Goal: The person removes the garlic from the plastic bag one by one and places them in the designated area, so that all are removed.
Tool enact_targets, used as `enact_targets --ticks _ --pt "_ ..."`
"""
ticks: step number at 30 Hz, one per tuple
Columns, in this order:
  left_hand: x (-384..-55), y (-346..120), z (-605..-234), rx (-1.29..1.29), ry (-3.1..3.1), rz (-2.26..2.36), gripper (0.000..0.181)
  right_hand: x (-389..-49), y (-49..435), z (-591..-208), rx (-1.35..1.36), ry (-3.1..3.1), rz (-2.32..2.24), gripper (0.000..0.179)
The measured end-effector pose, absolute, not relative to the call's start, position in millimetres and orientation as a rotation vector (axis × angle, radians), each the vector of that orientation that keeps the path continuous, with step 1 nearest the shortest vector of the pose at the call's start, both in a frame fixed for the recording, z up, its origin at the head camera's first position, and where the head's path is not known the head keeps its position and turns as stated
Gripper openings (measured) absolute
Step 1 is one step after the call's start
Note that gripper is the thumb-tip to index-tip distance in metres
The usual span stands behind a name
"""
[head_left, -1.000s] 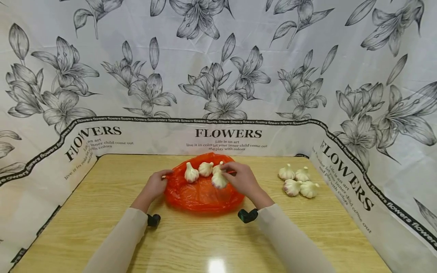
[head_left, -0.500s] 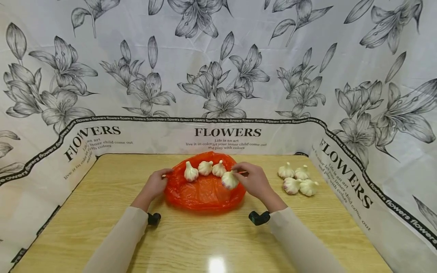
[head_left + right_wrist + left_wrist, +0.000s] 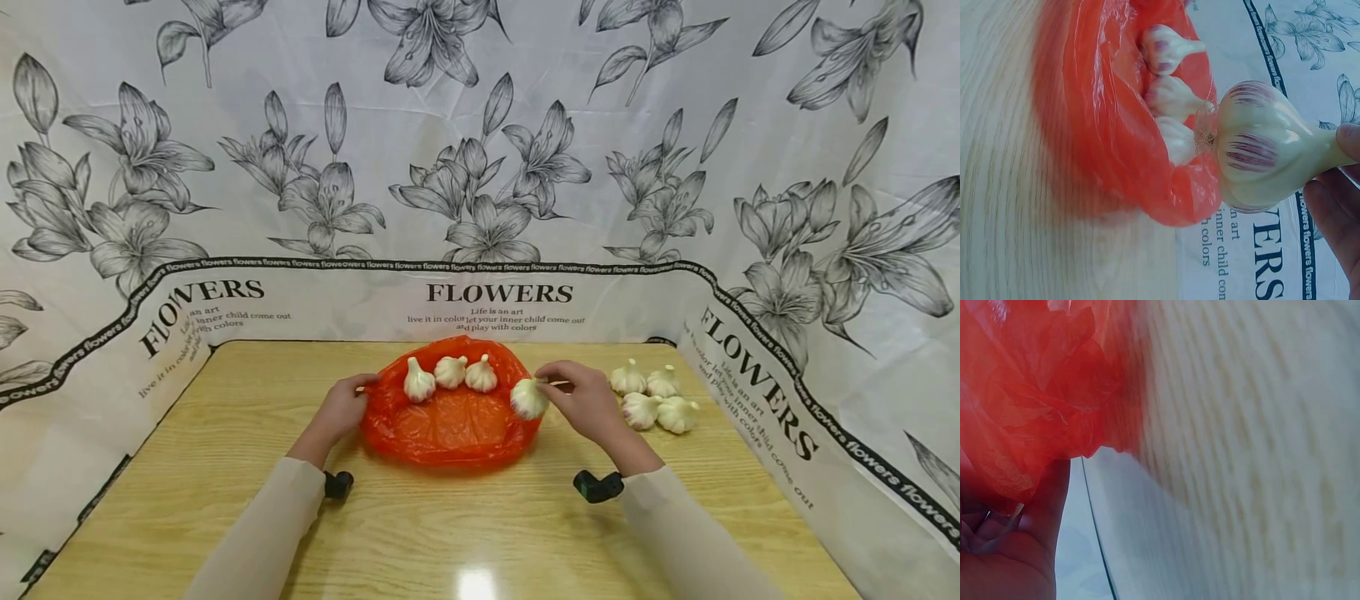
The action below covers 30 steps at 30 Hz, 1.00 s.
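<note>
A red plastic bag lies opened wide in the middle of the table, with three garlic bulbs in its far part. At the bag's left edge, my left hand pinches the plastic; the left wrist view shows the red film between thumb and fingers. My right hand holds another garlic bulb by its stem, over the bag's right rim. Purple streaks mark that bulb, and dry roots show at its base.
Several garlic bulbs are grouped on the wooden table at the right. A white flower-printed cloth stands behind the table and along its sides.
My right hand has moved to the right with the held bulb, from above the bag's inside to its right rim. The left hand and the bag stay nearly in place.
</note>
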<state>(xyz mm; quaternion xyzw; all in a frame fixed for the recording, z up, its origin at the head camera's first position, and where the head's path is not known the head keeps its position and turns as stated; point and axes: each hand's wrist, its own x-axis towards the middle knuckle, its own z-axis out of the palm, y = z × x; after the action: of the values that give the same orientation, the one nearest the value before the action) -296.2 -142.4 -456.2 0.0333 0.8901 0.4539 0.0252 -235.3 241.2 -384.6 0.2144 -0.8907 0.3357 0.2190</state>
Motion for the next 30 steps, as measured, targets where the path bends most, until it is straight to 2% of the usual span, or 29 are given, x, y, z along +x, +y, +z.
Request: enact_targets --ticks 30 --pt "-296 -141 -457 0.099 2.752 1.41 0.045 -218 317 -381 0.513 -2.554 0.778 0.018"
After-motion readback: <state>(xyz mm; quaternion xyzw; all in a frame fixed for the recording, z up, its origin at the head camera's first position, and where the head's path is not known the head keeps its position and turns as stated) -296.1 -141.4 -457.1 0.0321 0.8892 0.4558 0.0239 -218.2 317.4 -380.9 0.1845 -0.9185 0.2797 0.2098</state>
